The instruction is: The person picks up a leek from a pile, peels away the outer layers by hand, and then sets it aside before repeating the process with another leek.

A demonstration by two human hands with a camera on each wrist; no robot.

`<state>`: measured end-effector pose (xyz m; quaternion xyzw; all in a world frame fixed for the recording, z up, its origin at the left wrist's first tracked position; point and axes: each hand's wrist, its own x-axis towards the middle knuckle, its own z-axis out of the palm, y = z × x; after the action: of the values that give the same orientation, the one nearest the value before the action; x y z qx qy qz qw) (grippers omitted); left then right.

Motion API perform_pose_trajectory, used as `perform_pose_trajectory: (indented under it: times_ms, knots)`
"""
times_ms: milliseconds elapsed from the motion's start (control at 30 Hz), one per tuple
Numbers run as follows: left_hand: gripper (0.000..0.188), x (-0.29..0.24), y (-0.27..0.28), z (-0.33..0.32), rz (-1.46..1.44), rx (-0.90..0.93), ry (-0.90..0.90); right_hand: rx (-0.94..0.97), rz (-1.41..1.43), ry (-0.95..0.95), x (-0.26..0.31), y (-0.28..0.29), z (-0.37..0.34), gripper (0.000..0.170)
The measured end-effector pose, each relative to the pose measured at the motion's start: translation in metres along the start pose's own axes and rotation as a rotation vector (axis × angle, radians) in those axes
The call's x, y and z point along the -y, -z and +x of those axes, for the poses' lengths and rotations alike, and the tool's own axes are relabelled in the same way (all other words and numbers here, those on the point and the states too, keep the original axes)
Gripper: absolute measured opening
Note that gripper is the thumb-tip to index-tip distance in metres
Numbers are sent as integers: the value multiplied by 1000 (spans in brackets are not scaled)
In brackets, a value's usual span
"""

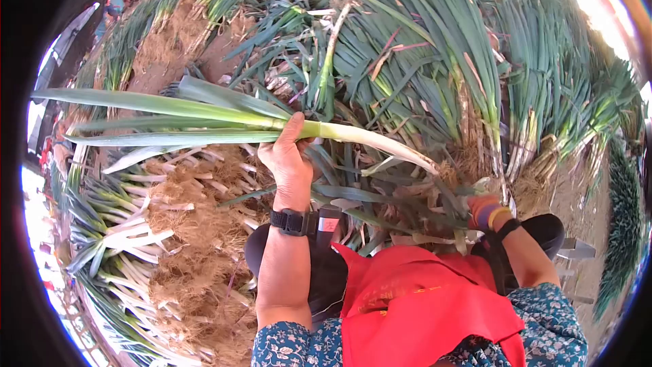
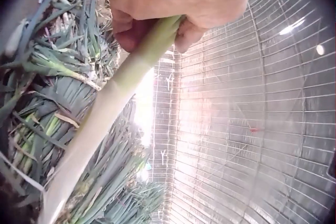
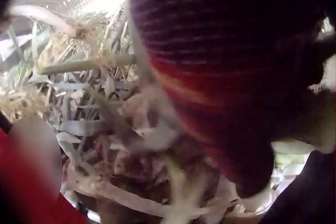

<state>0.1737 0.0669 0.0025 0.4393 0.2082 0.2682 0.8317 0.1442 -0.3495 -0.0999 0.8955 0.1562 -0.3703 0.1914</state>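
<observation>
My bare left hand [image 1: 288, 156] grips a long green onion [image 1: 367, 137] where its pale stem meets the leaves. The onion lies nearly level in the head view, leaves to the left, rooted white end to the right. The left wrist view shows thumb and fingers round its stem [image 2: 113, 103]. Low on the right, my right hand [image 1: 487, 212], in a striped glove, is close over a heap of loose leaves [image 1: 407, 214]. Blurred leaf strips [image 3: 126, 124] are beside the glove in the right wrist view; I cannot tell whether its fingers hold any.
Rooted green onions [image 1: 197, 231] lie piled on the left, roots inward. Large leafy bunches [image 1: 435, 47] fill the far side and right. A red apron [image 1: 421, 306] covers my lap between dark knees. A grey metal piece [image 1: 577, 249] is beside the right knee.
</observation>
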Motion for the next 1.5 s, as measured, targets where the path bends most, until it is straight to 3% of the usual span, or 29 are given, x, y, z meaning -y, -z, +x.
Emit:
perform_pose_trajectory:
  times_ms: [67,100,167,233,333,500,567,633,700,767,833,867,900,967,1000,1067,1133,1167,1233,1333,1367,1433,1467,1500]
  knots:
    - [27,9,-7,3,10,-7,25,-528,46,-52,11,46,5,38]
    - [27,13,-13,0,2,6,27,-964,163,80,16,64,5,40]
    - [27,22,-23,-7,-5,-61,52,-1372,206,287,48,137,-16,43]
    - [28,36,-25,-7,-21,-32,61,-1403,305,439,79,179,-30,49]
    - [24,35,-38,-18,-19,-64,132,-1505,338,588,107,195,-8,49]
    - [22,37,-33,-11,-52,-31,255,-1622,186,622,116,205,2,44]
    - [21,38,-34,-9,-87,-108,372,-1671,-117,602,113,208,-1,37]
    - [20,42,-31,-8,-110,-116,408,-1684,-174,624,114,212,-5,28]
    - [20,45,-30,-9,-133,-126,442,-1588,-298,600,116,209,-10,21]
    - [19,46,-32,-11,-124,-129,460,-1612,-323,625,121,207,-11,19]
    - [19,45,-33,-16,-117,-108,459,-1445,-395,595,127,198,-14,18]
    - [18,44,-35,-18,-109,-84,457,-1383,-526,504,131,181,-1,14]
    - [18,43,-37,-18,-105,-69,462,-1349,-966,304,131,139,43,14]
    - [16,37,-37,-14,-185,-52,381,-755,-381,558,122,136,24,18]
    - [14,31,-36,-12,-205,-55,376,-757,-394,559,121,136,14,18]
    - [13,31,-31,-7,-252,-10,368,-708,-113,566,126,129,-15,28]
    - [14,40,-26,-2,-295,122,399,-923,77,750,131,146,-57,37]
    - [14,40,-28,-3,-290,137,403,-930,83,736,126,160,-74,37]
    - [16,40,-30,-11,-311,206,386,-1553,30,711,110,186,-93,44]
    - [20,37,-26,-12,-264,313,351,-1605,168,350,77,192,-84,54]
    - [21,36,-25,-12,-263,368,336,-1603,165,348,67,183,-77,54]
    - [25,31,-24,-15,-240,418,334,-1146,561,266,56,167,-61,55]
    - [26,30,-25,-16,-262,430,318,-1269,517,349,58,161,-54,46]
    - [26,29,-24,-16,-280,441,301,-1270,524,350,59,155,-50,46]
